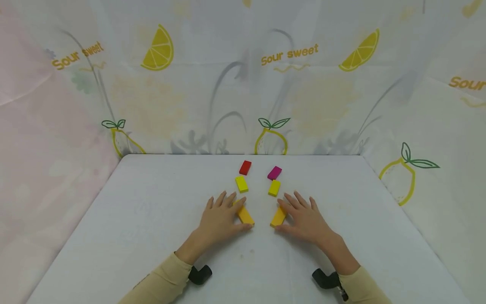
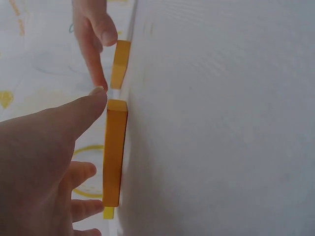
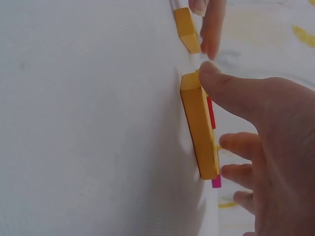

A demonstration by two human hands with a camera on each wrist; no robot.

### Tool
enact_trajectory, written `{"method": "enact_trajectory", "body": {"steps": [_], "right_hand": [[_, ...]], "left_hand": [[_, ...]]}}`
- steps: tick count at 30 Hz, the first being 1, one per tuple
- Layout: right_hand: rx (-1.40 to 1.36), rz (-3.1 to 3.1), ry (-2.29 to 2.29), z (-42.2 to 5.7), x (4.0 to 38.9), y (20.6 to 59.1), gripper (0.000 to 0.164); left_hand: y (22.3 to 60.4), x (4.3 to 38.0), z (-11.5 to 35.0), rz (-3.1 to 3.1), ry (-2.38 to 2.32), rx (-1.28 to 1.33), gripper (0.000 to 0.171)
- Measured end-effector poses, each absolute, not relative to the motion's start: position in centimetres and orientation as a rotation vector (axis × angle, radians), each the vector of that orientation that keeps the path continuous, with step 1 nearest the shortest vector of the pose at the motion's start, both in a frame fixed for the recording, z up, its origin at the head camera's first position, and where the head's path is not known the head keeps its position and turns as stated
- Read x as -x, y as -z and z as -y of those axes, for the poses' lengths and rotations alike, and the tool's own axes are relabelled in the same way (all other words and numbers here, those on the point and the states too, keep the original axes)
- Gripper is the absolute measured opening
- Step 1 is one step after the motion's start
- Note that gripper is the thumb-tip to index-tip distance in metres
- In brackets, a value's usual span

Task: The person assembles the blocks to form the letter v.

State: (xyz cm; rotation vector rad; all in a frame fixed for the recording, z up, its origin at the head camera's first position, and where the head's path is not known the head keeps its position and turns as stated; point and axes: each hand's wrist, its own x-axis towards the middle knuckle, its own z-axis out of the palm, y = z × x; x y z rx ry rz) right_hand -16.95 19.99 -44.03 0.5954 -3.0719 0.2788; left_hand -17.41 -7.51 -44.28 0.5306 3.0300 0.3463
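Observation:
Two orange-yellow rectangular blocks lie slanted on the white table. My left hand (image 1: 220, 219) is spread over the left orange block (image 1: 246, 214), its thumb by the near end and its index finger by the far end. Mirroring it, my right hand (image 1: 305, 219) spans the right orange block (image 1: 278, 217). In the left wrist view, the thumb (image 2: 96, 101) is close to the block's end. The right wrist view has that hand's thumb (image 3: 216, 81) by its block's end, other fingers apart. Whether the fingertips touch the blocks is hard to tell.
Beyond the hands lie two yellow blocks, left (image 1: 241, 184) and right (image 1: 274, 188). Farther back are a red block (image 1: 245, 167) and a magenta block (image 1: 274, 172). A lemon-printed cloth (image 1: 197, 97) hangs behind the table (image 1: 159, 190).

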Motion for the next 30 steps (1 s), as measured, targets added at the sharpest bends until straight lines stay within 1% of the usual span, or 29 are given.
{"method": "enact_trajectory", "body": {"steps": [15,22,30], "right_hand": [[-0.563,3.046,-0.259,-19.56,16.69,43.73,0.068],[-0.562,3.067,-0.258,-19.49,16.74,43.54,0.068],[-0.553,3.091,-0.288,-19.34,16.75,43.30,0.068]], "left_hand": [[44.54,17.30,7.41,-3.030,-0.305,-0.559,0.077],[44.71,17.25,7.36,-3.039,-0.291,-0.579,0.077],[44.10,17.34,7.37,-3.029,-0.333,-0.621,0.073]]}}
